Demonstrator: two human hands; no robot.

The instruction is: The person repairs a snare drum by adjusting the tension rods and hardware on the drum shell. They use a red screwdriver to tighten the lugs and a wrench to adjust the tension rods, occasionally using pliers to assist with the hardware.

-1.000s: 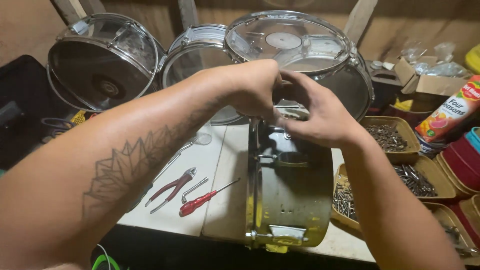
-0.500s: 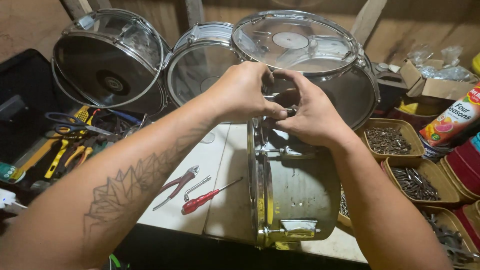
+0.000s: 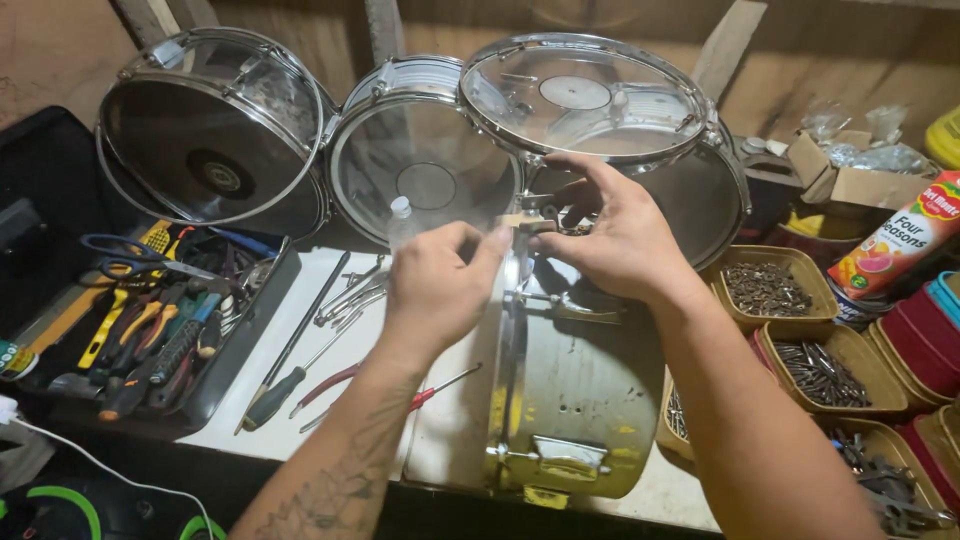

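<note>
A metal drum shell (image 3: pixel 580 400) lies on its side on the white tabletop (image 3: pixel 300 400), its chrome rim (image 3: pixel 505 340) facing left. Both hands meet at its far end. My left hand (image 3: pixel 440 290) pinches a small pale metal fitting (image 3: pixel 524 222) between thumb and fingertips at the rim. My right hand (image 3: pixel 620 240) curls over the far edge of the shell, fingers closed around the same hardware from the other side. What lies under the right palm is hidden.
Three drums (image 3: pixel 215 135) (image 3: pixel 425 160) (image 3: pixel 590 100) lean against the wooden wall behind. A black tray (image 3: pixel 250 330) at the left holds pliers, scissors and screwdrivers. Loose tools (image 3: pixel 300 370) lie on the table. Baskets of screws (image 3: pixel 765 290) and a juice carton (image 3: pixel 895 250) stand at the right.
My left hand has drawn back to the left, off the top of the shell, and now pinches the fitting with its fingertips. The right hand stays on the far end.
</note>
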